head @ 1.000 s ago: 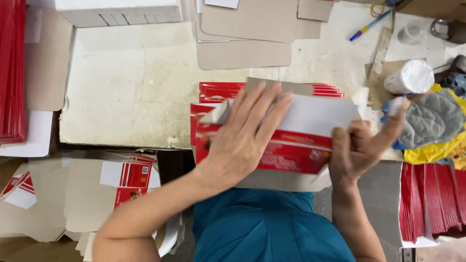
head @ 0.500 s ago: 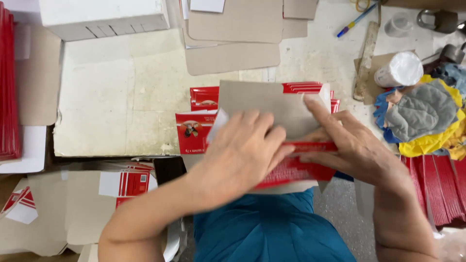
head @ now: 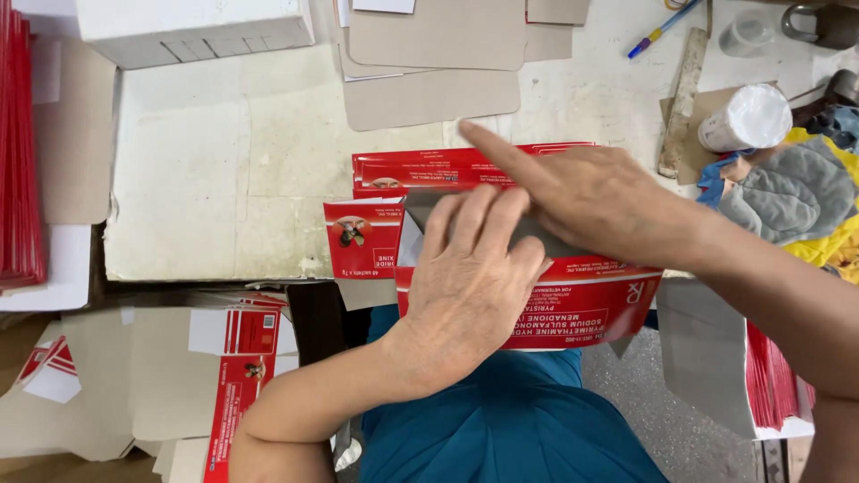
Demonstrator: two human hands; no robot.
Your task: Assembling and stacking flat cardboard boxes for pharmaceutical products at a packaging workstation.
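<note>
A red printed carton blank [head: 573,309] lies flat at the near edge of the worktable [head: 179,179], on top of more red blanks [head: 429,165]. My left hand [head: 470,277] presses palm-down on its folded grey flap [head: 420,207]. My right hand [head: 586,197] lies across the same flap from the right, its index finger stretched out to the upper left along the fold. Neither hand grips anything; both press flat on the carton.
Grey card sheets [head: 429,63] and a white box [head: 192,27] lie at the back. Red blank stacks stand at the far left [head: 20,143] and lower right [head: 778,394]. Rags [head: 796,192], a white tape roll [head: 747,116], a wooden stick [head: 680,98] and a blue pen [head: 662,27] sit at the right.
The white-and-grey flap has been folded down onto the red carton. My right hand has slid left over the flap and now extends its index finger along the fold.
</note>
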